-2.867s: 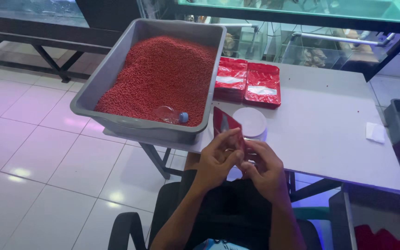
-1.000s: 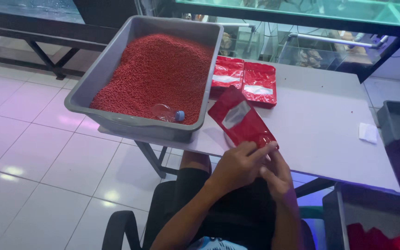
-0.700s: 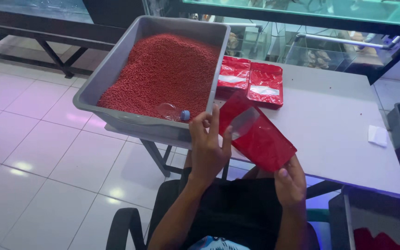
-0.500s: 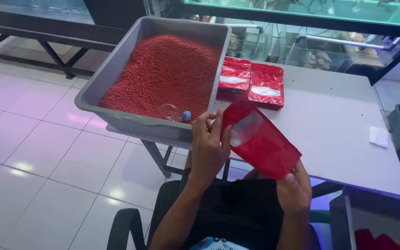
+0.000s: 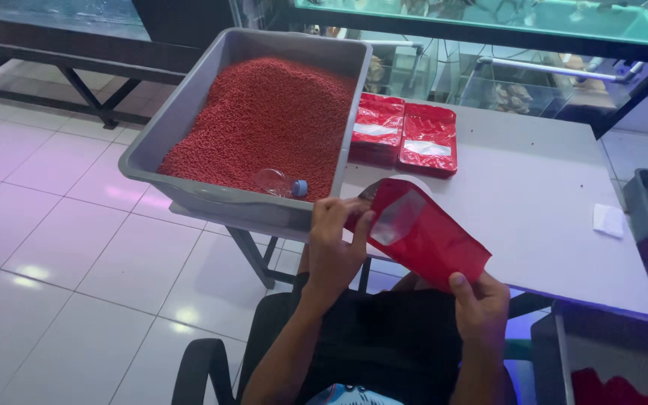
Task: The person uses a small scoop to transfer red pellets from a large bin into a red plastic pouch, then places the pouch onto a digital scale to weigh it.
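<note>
- Red pouch [image 5: 425, 240]: it is now up in the air, tipped, just beside the grey tub [image 5: 181, 112] of red pellets [image 5: 264, 120].
- Left hand [image 5: 335, 244] has moved to its top and grips it.
- Right hand [image 5: 481, 300] pinches the bottom corner.
- Its mouth looks pulled open now.
</note>
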